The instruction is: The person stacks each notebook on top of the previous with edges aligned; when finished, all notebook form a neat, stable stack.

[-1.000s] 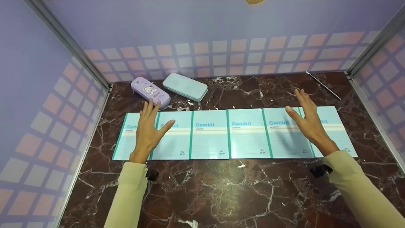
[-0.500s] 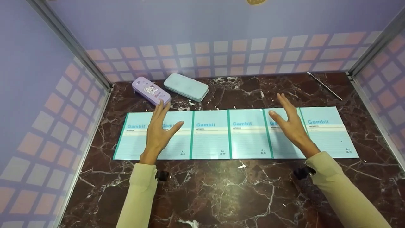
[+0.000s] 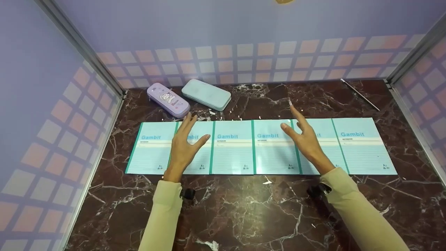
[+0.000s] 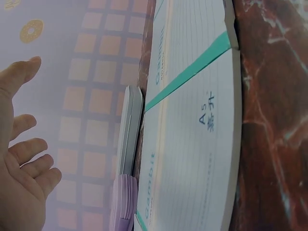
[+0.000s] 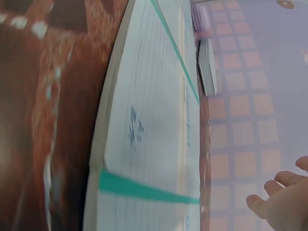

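left hand [image 3: 184,148] held up, fingers loosely extended forward, thumb spread inward. right hand [image 3: 307,142] much the same, fingers angled forward and inward, thumb apart from them. left forearm [image 3: 163,216] and right forearm [image 3: 359,209] both slant inward, hands well apart.

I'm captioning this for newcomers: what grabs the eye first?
Six Gambit notebooks lie side by side across the dark marbled table. The left hand and right hand hover above them. Behind the row's left half sit a lilac pencil case and a pale blue pencil case.
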The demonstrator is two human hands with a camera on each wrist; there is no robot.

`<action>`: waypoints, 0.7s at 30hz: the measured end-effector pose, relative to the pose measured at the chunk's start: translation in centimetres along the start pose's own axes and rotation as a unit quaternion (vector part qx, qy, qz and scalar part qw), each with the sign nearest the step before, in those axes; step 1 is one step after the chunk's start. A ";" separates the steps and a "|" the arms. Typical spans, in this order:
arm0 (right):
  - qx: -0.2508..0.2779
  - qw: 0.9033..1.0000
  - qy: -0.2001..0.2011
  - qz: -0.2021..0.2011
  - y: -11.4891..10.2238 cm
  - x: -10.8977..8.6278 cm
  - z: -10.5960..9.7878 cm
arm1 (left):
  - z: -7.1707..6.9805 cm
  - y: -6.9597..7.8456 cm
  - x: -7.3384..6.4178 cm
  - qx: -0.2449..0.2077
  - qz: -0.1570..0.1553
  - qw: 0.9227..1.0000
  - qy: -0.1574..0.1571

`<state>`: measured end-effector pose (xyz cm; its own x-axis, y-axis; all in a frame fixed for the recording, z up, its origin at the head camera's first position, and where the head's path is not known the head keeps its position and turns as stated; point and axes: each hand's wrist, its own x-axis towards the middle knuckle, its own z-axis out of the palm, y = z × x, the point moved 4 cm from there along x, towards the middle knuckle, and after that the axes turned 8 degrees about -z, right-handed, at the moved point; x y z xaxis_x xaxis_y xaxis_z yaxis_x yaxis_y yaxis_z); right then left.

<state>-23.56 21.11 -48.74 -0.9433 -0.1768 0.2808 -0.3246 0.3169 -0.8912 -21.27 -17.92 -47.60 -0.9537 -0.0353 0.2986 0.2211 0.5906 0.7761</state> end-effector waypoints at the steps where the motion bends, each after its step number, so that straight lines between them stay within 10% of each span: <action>1: 0.004 1.000 0.000 0.001 0.0 0.0 0.3 | 0.2 0.0 0.0 0.000 0.003 1.000 0.000; 21: 0.010 1.000 -0.028 0.009 1.3 -0.2 5.8 | 3.0 -1.4 -0.8 -0.026 0.022 0.999 -0.005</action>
<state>-23.41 16.15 -52.04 -0.9437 -0.2230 0.2442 -0.3051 0.3020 -0.9032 -21.43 -16.24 -50.59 -0.9451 -0.0023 0.3269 0.2721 0.5483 0.7907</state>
